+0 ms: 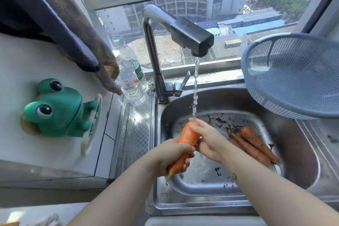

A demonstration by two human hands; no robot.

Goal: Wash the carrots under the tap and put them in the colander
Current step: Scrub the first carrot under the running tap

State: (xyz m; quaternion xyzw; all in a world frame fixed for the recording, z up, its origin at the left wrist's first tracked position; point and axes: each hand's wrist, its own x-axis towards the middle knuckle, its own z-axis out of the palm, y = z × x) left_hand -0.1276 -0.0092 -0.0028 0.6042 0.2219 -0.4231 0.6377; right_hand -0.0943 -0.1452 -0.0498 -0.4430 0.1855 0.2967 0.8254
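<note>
My left hand (174,154) grips the lower half of a clean orange carrot (189,135), tip pointing down and left. My right hand (209,141) holds the carrot's thick upper end, fingers wrapped over it, right under the running water from the steel tap (190,36). Three dirty carrots (253,145) lie on the right side of the steel sink (201,187), with dirt specks around them. A blue-grey mesh colander (293,75) stands on the counter to the right of the sink with nothing in it.
Two plastic water bottles (130,79) stand left of the tap base. A green frog holder (58,110) is stuck to the left wall, below hanging cloths (73,29). The tap lever (185,80) sits behind the water stream. A window runs behind the sink.
</note>
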